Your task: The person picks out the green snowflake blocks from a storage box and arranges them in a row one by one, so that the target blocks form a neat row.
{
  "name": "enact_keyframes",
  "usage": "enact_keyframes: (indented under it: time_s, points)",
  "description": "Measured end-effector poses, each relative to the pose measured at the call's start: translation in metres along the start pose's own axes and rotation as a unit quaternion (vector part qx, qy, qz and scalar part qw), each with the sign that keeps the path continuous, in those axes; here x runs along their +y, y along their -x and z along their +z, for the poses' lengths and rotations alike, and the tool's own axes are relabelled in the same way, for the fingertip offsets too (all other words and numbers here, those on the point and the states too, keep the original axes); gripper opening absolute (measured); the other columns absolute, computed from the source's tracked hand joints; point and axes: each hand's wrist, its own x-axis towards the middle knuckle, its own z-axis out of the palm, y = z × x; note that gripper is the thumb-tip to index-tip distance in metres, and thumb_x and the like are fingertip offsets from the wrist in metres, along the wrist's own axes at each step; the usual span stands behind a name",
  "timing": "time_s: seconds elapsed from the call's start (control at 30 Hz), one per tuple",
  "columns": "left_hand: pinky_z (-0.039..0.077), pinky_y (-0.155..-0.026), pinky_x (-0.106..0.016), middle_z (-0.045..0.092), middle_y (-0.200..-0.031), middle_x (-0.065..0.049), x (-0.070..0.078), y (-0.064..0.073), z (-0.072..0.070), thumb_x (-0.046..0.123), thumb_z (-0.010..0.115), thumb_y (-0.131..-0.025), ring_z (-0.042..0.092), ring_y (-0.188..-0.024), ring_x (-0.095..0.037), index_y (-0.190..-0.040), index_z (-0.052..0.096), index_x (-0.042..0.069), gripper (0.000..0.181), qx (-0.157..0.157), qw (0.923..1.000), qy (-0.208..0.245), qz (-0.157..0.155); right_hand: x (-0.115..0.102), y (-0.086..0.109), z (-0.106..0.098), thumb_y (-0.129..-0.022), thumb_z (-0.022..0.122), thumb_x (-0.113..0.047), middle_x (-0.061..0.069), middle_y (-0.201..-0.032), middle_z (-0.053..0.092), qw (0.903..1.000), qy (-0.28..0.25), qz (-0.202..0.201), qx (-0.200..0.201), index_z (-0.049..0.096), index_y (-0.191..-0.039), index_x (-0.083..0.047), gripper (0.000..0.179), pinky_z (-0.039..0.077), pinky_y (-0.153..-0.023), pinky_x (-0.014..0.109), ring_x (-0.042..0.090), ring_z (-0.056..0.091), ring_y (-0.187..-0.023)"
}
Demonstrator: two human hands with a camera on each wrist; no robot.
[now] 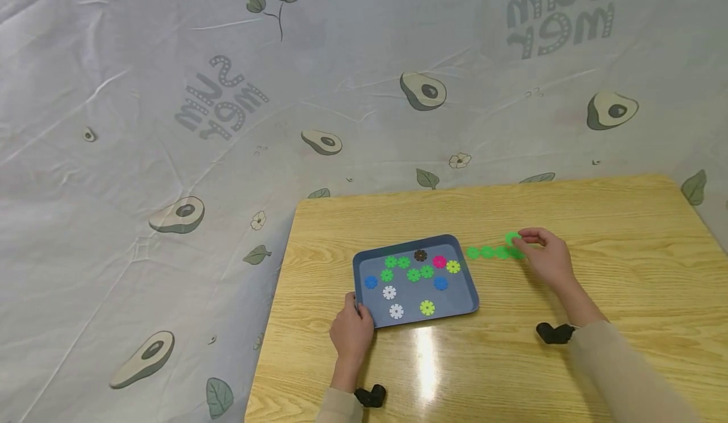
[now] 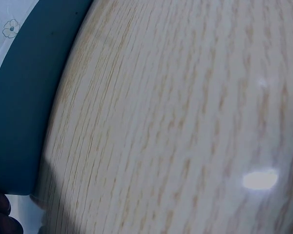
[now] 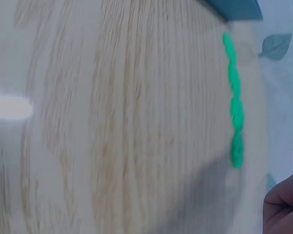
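A grey-blue tray lies on the table, holding notched plastic discs: green, white, blue, yellow, pink and brown. My left hand grips its near left corner, thumb over the rim. In the left wrist view the tray's side looms large, with dark fingertips at its lower end. Between thumb and fingers, my right hand pinches a green notched disc. Below that disc, a row of green discs extends from beside the tray; the hand partly covers its right end. The right wrist view shows this row edge to edge.
The wooden table extends in front of the tray and to the right. Behind and left hangs a pale cloth printed with avocados and leaves. Black wrist devices sit at both sleeve cuffs.
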Motion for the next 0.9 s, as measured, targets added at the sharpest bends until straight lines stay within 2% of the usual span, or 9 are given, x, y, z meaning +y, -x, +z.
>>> enact_keyframes:
  time_s: [0.2,0.33,0.57,0.73,0.9]
  points:
    - [0.035,-0.043,-0.039,0.058,-0.059,-0.006,0.000,0.001,0.001,0.020,0.063,-0.097,0.051,-0.046,-0.022,-0.118,0.068,0.010,0.024,0.003,1.0000,0.003,0.004,0.020,-0.002,-0.012,-0.102,0.060,-0.052,0.011,-0.121,0.061,0.9986,0.004,0.051,0.015,0.058,-0.137,-0.002,0.061,0.044,-0.080,0.030,0.008,0.058,-0.093]
    - [0.034,-0.043,-0.040,0.058,-0.059,-0.006,0.001,0.001,0.001,0.020,0.063,-0.097,0.051,-0.045,-0.022,-0.119,0.068,0.010,0.025,0.004,1.0000,0.001,0.003,0.026,-0.002,-0.016,-0.102,0.059,-0.051,0.015,-0.122,0.062,0.9970,0.009,0.073,0.024,0.057,-0.139,0.000,0.063,0.042,-0.082,0.035,0.015,0.055,-0.101]
    - [0.036,-0.043,-0.041,0.058,-0.059,-0.007,0.002,0.001,-0.001,0.020,0.062,-0.096,0.054,-0.047,-0.025,-0.117,0.068,0.010,0.023,0.007,1.0000,-0.002,0.004,0.036,-0.003,-0.016,-0.104,0.057,-0.047,0.022,-0.125,0.062,0.9952,0.036,0.088,0.025,0.057,-0.137,0.003,0.059,0.041,-0.081,0.036,0.030,0.056,-0.109]
    - [0.035,-0.043,-0.040,0.057,-0.059,-0.005,0.003,0.001,-0.002,0.020,0.062,-0.096,0.052,-0.046,-0.023,-0.117,0.068,0.011,0.023,0.006,1.0000,-0.004,0.002,0.039,-0.005,-0.014,-0.105,0.057,-0.042,0.025,-0.122,0.064,0.9944,0.064,0.079,0.028,0.060,-0.134,0.004,0.054,0.041,-0.079,0.039,0.038,0.059,-0.107]
    - [0.035,-0.043,-0.039,0.057,-0.058,-0.005,0.003,0.001,-0.003,0.020,0.063,-0.096,0.051,-0.046,-0.022,-0.117,0.068,0.011,0.024,0.006,1.0000,-0.005,0.002,0.038,-0.006,-0.012,-0.106,0.057,-0.039,0.022,-0.115,0.063,0.9923,0.091,0.080,0.025,0.061,-0.130,0.005,0.051,0.040,-0.075,0.040,0.037,0.059,-0.100]
